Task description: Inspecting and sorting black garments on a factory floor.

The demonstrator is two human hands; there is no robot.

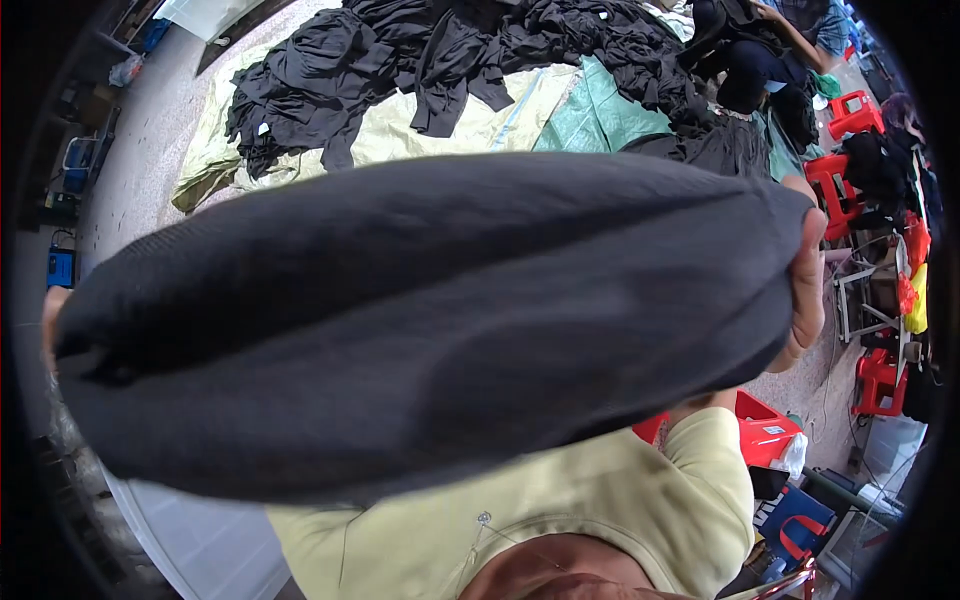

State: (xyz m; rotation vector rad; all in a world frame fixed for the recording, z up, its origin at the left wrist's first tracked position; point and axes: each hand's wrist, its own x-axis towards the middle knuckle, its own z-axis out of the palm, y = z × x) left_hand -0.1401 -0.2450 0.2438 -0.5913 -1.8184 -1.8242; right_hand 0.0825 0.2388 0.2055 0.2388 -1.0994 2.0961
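Note:
A large piece of black fabric, apparently a garment, stretches across the middle of the view close to me, with a long fold along it. My right hand grips its right end, fingers curled over the edge. At the opposite end my left hand holds the cloth; only a sliver of that hand shows and the rest is hidden behind the fabric. The cloth is raised in front of my chest and covers much of what lies beneath it. Its exact kind cannot be made out.
Beyond lies a heap of black garments on a pale yellow sheet and a green sheet. Another person crouches at the far right. Red stools line the right side. A white plastic surface is at lower left.

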